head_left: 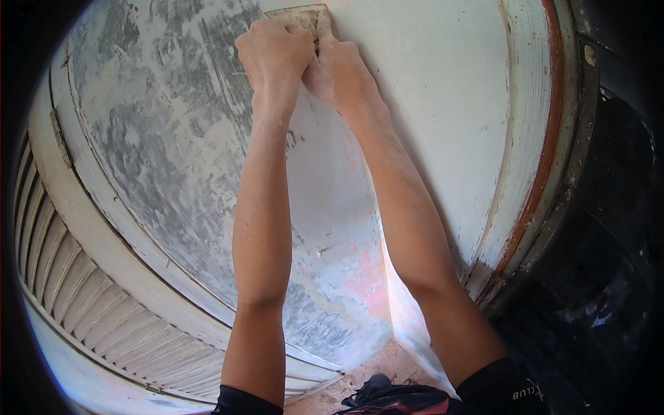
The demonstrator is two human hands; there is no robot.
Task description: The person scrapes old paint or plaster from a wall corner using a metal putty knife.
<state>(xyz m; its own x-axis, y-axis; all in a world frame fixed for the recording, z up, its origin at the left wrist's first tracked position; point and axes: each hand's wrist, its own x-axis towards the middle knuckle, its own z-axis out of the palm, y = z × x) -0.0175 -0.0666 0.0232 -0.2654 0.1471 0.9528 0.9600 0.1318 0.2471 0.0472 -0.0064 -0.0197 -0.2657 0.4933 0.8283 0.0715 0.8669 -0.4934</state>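
Note:
Both arms reach up to a patchy grey and white wall (173,152). A flat, tan, putty-smeared scraper (301,14) with a straight far edge lies against the wall at the top of the view. My left hand (275,55) is closed at its near side, knuckles toward me, and hides part of it. Beside it, my right hand (339,72) grips the same scraper, one finger stretched along its right side. The two hands touch, and the scraper's handle end is hidden beneath them. Pale dust coats both hands and wrists.
A louvred shutter (90,297) in a white frame with a hinge (61,138) lies to the left. On the right, a pale wall face (443,83) meets worn trim with a reddish-brown strip (546,138). A small peg (320,253) juts from the wall. Dark clothing (394,398) shows below.

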